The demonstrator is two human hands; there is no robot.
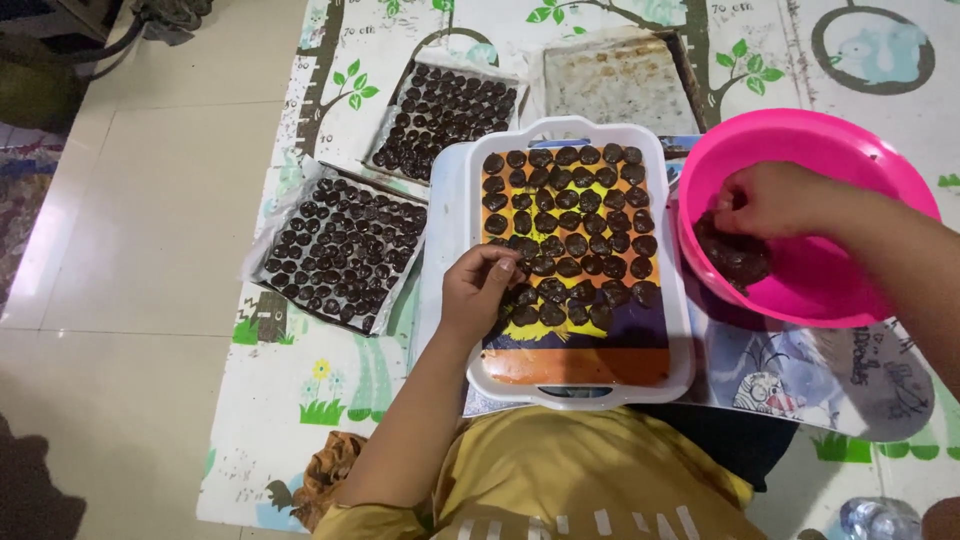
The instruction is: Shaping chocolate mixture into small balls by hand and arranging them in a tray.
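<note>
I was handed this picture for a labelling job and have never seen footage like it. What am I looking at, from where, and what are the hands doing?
There is no machine here: a camera worn on a person's head looks down at their own bare hands. The left hand touches dark round pieces laid in rows on a white plastic tray. The right hand reaches into a pink bowl, onto a lump of dark dough. Farther away on the patterned play mat lie two paper-lined trays of dark pieces and an empty baking tray.
</note>
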